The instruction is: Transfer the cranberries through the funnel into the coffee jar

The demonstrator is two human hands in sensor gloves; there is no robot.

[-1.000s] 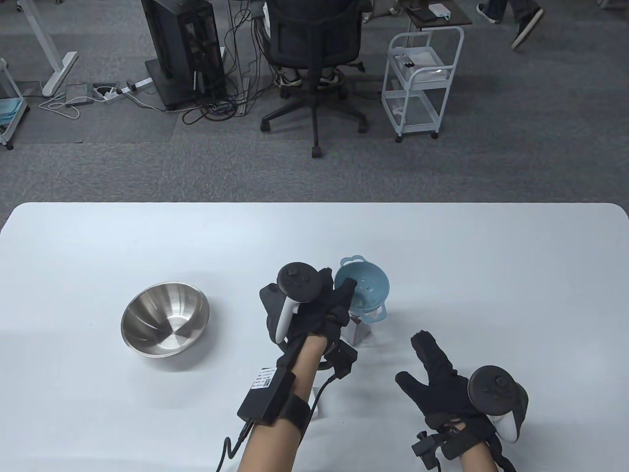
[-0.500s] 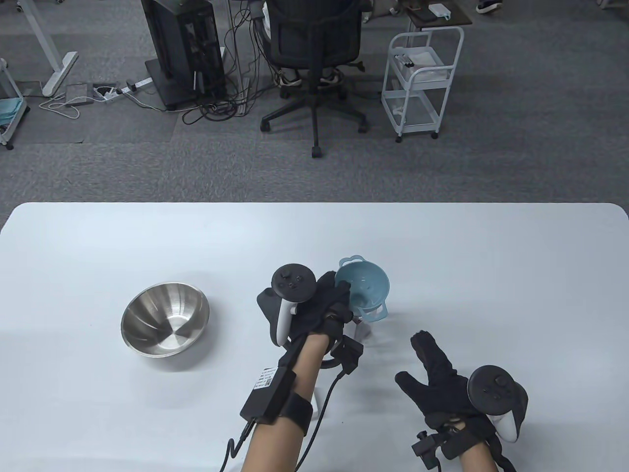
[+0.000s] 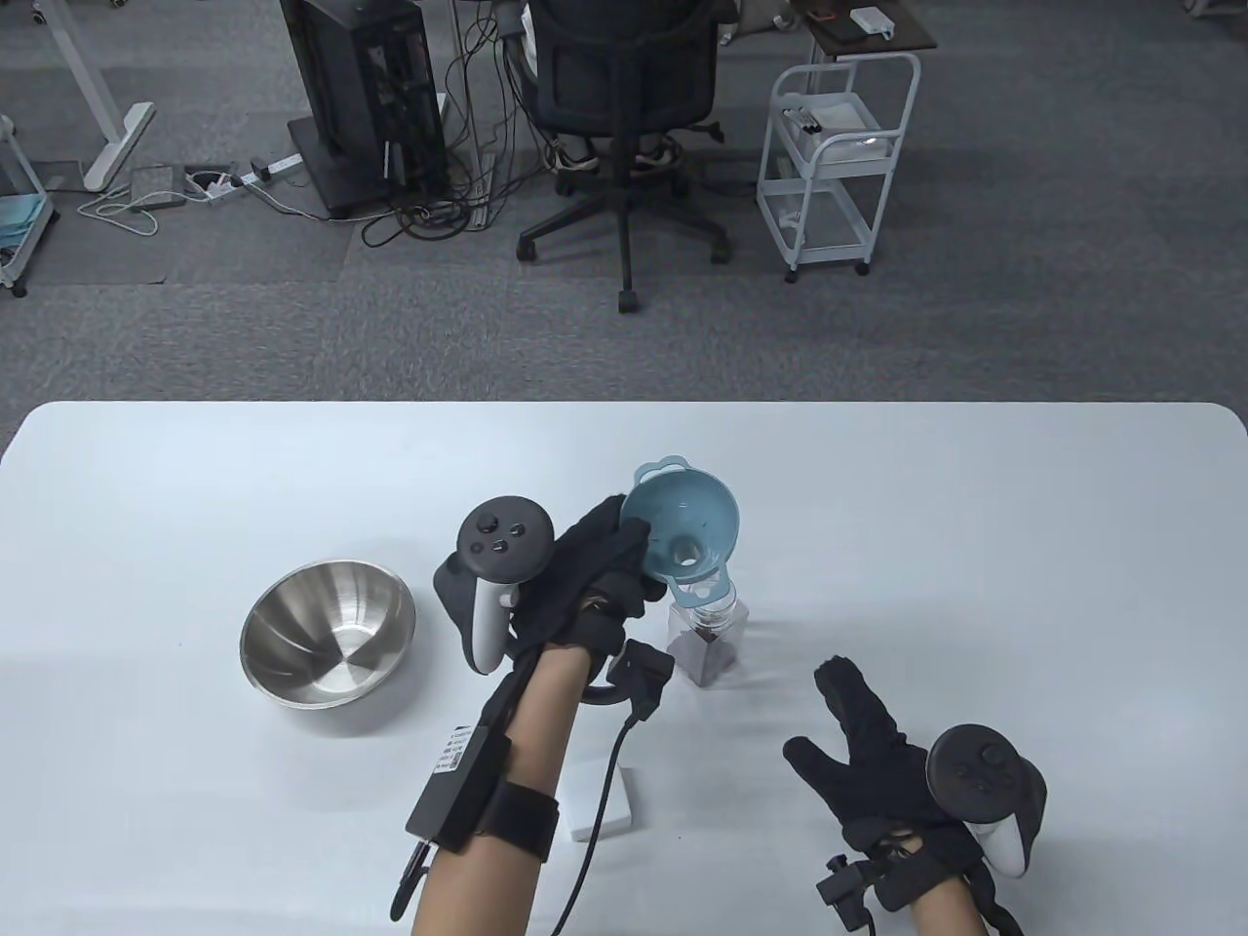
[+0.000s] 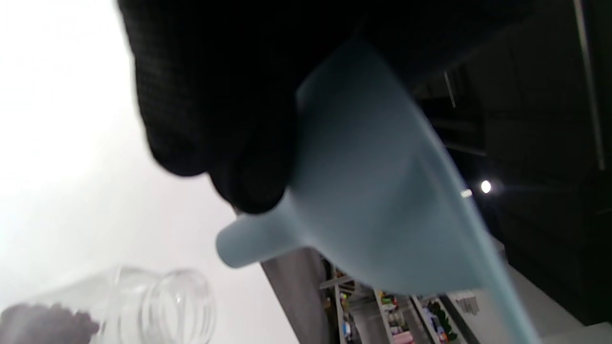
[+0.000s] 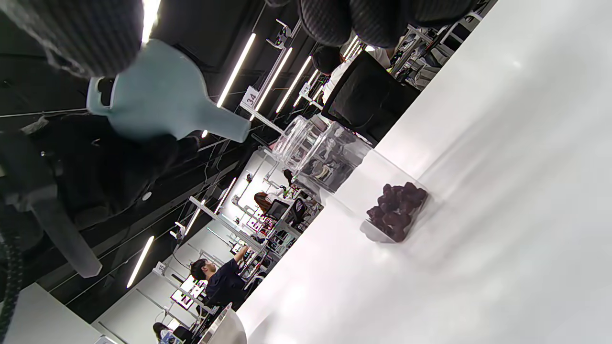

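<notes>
My left hand grips the pale blue funnel by its rim and holds it lifted, its spout clear of the jar. The funnel also shows in the left wrist view and the right wrist view. The clear glass coffee jar stands open on the table just below and right of the funnel, with dark cranberries in its bottom. The jar mouth shows in the left wrist view. My right hand rests flat on the table, fingers spread, holding nothing.
A steel bowl sits on the white table to the left and looks empty. A small white block lies near my left forearm. An office chair and a white cart stand beyond the table's far edge.
My left hand has lifted the funnel out of the jar and moved it up and to the left. The jar's mouth now stands uncovered. The right hand has not moved.
</notes>
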